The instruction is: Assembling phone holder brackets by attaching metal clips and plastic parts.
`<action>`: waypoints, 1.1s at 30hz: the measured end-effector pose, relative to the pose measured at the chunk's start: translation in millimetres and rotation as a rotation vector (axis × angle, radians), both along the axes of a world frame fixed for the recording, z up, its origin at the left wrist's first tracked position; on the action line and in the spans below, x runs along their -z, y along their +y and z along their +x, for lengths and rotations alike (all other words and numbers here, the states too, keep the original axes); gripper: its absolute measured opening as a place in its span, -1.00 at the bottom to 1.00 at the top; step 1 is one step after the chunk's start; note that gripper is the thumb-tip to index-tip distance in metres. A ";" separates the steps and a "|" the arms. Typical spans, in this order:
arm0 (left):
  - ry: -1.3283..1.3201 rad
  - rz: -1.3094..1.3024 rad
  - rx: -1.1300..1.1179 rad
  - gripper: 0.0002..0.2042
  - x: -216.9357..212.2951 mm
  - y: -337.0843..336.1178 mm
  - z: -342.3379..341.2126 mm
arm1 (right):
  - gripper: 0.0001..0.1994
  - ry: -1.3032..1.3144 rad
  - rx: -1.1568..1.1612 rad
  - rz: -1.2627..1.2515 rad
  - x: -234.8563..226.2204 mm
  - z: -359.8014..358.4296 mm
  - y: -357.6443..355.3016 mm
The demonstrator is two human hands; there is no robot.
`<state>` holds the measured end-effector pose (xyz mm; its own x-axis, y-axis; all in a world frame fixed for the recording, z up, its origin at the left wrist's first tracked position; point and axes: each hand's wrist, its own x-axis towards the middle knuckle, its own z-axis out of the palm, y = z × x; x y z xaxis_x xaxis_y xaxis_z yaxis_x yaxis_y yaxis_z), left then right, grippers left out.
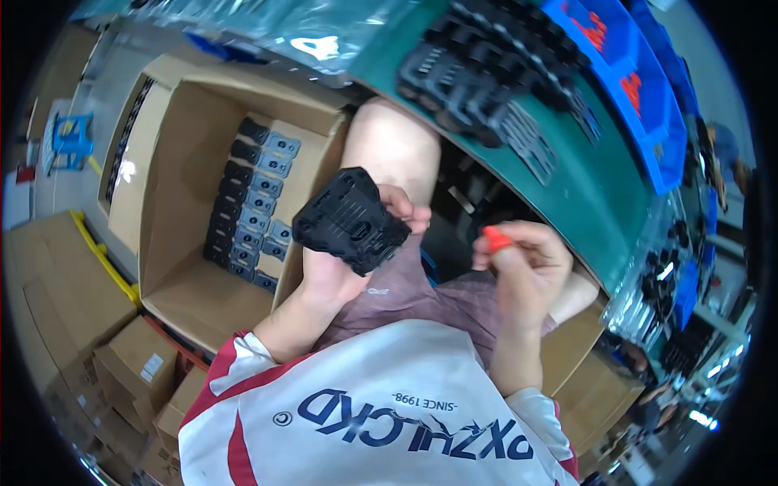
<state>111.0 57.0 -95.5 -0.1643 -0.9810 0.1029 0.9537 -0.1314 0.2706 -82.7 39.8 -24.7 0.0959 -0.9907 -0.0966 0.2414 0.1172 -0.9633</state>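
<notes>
My left hand (pixel 334 271) grips a black moulded plastic part (pixel 352 220) above my lap, its ribbed face turned up. The thumb lies along the part's right edge, while the other fingers are mostly hidden beneath it. A small red plastic piece (pixel 496 239) is pinched between the thumb and fingers of my right hand (pixel 531 263). That hand is held apart from the black part, to its right, near the edge of the green table (pixel 604 235).
An open cardboard box (pixel 190 162) at left holds rows of black and grey parts (pixel 255 198). Stacked black parts (pixel 478 73) lie on the green table. Blue bins (pixel 648 105) with red pieces (pixel 630 95) stand at its far right. More cartons (pixel 138 364) are at lower left.
</notes>
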 end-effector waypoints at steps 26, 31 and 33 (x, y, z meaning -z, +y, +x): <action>-0.867 -0.043 0.389 -0.43 -35.6 20.5 -161.1 | -0.55 -0.496 0.329 0.062 24.9 -108.8 53.7; -0.764 -0.122 0.425 -0.46 -35.4 19.3 -178.2 | -0.50 -0.249 0.367 -0.006 8.8 -125.3 59.9; -0.469 0.013 0.526 -0.48 -44.3 17.9 -181.0 | -0.49 0.148 0.395 -0.224 4.9 -147.9 53.5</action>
